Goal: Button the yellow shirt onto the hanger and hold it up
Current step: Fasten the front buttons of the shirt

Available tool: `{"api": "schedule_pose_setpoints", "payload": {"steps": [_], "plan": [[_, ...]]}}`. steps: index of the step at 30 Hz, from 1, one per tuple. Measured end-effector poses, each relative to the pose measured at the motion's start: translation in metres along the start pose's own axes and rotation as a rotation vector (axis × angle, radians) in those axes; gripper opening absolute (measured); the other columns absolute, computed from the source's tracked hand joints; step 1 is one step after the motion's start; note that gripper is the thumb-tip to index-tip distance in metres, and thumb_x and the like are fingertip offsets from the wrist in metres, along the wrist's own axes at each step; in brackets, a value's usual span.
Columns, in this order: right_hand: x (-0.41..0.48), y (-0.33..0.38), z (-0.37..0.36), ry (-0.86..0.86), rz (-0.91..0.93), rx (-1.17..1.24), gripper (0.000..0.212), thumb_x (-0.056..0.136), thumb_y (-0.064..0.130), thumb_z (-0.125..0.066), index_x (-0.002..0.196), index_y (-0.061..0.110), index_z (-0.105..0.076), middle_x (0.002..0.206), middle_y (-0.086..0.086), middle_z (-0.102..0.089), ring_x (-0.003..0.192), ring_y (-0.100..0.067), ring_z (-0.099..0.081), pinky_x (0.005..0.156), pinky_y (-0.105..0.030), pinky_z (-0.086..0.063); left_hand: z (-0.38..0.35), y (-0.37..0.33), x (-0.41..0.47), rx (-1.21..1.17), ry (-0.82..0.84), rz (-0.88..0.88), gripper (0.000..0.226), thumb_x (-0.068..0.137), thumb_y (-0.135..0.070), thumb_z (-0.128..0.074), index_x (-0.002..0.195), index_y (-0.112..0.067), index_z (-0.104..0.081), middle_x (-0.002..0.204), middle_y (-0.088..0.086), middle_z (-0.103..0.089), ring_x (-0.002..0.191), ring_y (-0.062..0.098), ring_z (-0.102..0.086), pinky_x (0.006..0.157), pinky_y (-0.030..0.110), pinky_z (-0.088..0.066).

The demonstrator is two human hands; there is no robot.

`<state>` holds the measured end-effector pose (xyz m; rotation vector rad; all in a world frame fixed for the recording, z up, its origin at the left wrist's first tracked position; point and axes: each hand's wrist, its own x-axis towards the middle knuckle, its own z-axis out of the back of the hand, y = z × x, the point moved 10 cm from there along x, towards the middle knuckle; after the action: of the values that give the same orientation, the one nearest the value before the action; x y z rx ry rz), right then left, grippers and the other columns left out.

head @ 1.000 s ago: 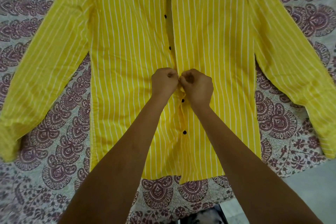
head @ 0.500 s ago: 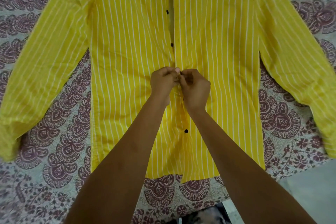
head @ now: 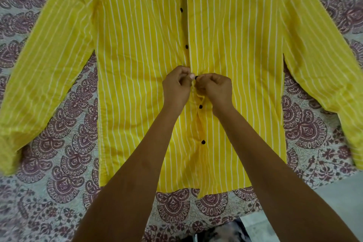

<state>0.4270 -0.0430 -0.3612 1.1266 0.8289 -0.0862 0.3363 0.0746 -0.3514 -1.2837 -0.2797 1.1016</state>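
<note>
A yellow shirt (head: 137,65) with thin white stripes lies flat, front up, sleeves spread to both sides. Small black buttons run down its middle placket. My left hand (head: 176,86) pinches the left edge of the placket at mid-height. My right hand (head: 216,89) pinches the right edge right beside it, with a black button (head: 196,78) showing between the fingertips. Two buttons (head: 200,106) below my hands sit fastened; above my hands the front gapes slightly. No hanger shows; the collar is out of view.
The shirt rests on a bedspread (head: 64,163) printed with maroon paisley shapes. A plain pale floor or surface (head: 337,198) shows at the lower right past the bedspread's edge. A dark patterned item (head: 222,232) sits at the bottom edge.
My hands stay at the same button on the placket. The fingers have shifted and the black button now shows between the fingertips. The view has drifted slightly.
</note>
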Motion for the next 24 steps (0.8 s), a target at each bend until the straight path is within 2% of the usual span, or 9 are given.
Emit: {"api": "schedule_pose_setpoints", "payload": {"steps": [2,5,9,11,14,16,17,20,24], "plan": [[0.004,-0.002,-0.005,0.091,-0.097,0.062,0.017,0.082,0.001,-0.059,0.067,0.007,-0.065,0.065,-0.012,-0.061,0.06,-0.019,-0.058,0.061,-0.027,-0.05,0.0,-0.018,-0.002,0.098,0.016,-0.182,0.01,0.087,-0.004,-0.056,0.095,-0.006,-0.051,0.072,-0.001,-0.06,0.064,-0.002,-0.059,0.059,0.011,-0.042],[0.006,0.001,-0.009,0.138,-0.082,0.04,0.019,0.084,0.003,-0.058,0.067,0.01,-0.064,0.066,-0.01,-0.062,0.059,-0.013,-0.059,0.06,-0.021,-0.05,-0.007,-0.035,-0.005,0.271,0.064,-0.348,0.021,0.09,-0.005,-0.051,0.097,-0.018,-0.035,0.073,-0.001,-0.053,0.061,0.005,-0.055,0.055,0.015,-0.039],[0.012,-0.004,-0.005,0.126,-0.033,-0.029,0.018,0.084,0.004,-0.059,0.069,0.012,-0.065,0.067,-0.007,-0.064,0.061,-0.011,-0.061,0.062,-0.023,-0.051,-0.004,-0.029,0.013,0.246,0.103,-0.272,0.019,0.082,-0.002,-0.062,0.093,-0.006,-0.046,0.07,0.002,-0.062,0.063,-0.007,-0.059,0.058,0.01,-0.044],[0.019,0.003,0.001,0.067,0.073,-0.166,0.015,0.083,0.006,-0.059,0.072,0.015,-0.065,0.071,-0.002,-0.066,0.066,-0.009,-0.061,0.069,-0.028,-0.051,0.005,-0.026,0.028,0.168,0.08,-0.199,0.015,0.078,0.0,-0.06,0.087,-0.009,-0.052,0.071,0.0,-0.063,0.064,-0.003,-0.061,0.063,0.023,-0.054],[0.02,0.034,0.002,-0.01,0.291,-0.281,0.011,0.079,0.007,-0.062,0.089,0.012,-0.064,0.083,0.004,-0.064,0.069,0.003,-0.058,0.072,-0.019,-0.047,0.022,-0.037,0.046,0.096,-0.031,-0.173,0.023,0.076,0.003,-0.049,0.087,-0.013,-0.06,0.065,-0.006,-0.06,0.059,0.01,-0.062,0.062,0.033,-0.057],[0.022,0.054,-0.008,0.011,0.384,-0.357,0.028,0.076,0.012,-0.069,0.103,0.009,-0.063,0.098,-0.003,-0.064,0.075,-0.001,-0.058,0.073,-0.021,-0.048,0.022,-0.05,0.058,0.153,-0.045,-0.186,0.028,0.075,0.003,-0.046,0.09,-0.011,-0.065,0.064,-0.005,-0.061,0.059,0.012,-0.062,0.065,0.032,-0.056],[0.025,0.06,-0.016,0.038,0.41,-0.425,0.037,0.074,0.014,-0.071,0.11,0.009,-0.061,0.106,-0.007,-0.062,0.082,-0.009,-0.06,0.077,-0.026,-0.049,0.019,-0.054,0.063,0.198,-0.027,-0.193,0.028,0.075,0.002,-0.046,0.091,-0.01,-0.067,0.065,-0.002,-0.063,0.061,0.014,-0.063,0.068,0.033,-0.056],[0.039,0.072,-0.037,0.094,0.433,-0.643,0.058,0.071,0.016,-0.073,0.125,0.008,-0.052,0.118,-0.012,-0.056,0.101,-0.024,-0.058,0.085,-0.033,-0.046,0.008,-0.061,0.076,0.39,0.011,-0.209,0.028,0.077,-0.005,-0.047,0.09,-0.01,-0.071,0.084,0.007,-0.073,0.083,0.02,-0.068,0.079,0.032,-0.053],[0.05,0.082,-0.046,0.077,0.456,-0.746,0.069,0.069,0.017,-0.074,0.131,0.008,-0.045,0.122,-0.013,-0.051,0.099,-0.028,-0.058,0.083,-0.037,-0.048,0.007,-0.058,0.086,0.552,-0.008,-0.166,0.024,0.079,-0.007,-0.051,0.089,-0.012,-0.072,0.095,0.007,-0.073,0.093,0.022,-0.066,0.079,0.031,-0.051]]}}
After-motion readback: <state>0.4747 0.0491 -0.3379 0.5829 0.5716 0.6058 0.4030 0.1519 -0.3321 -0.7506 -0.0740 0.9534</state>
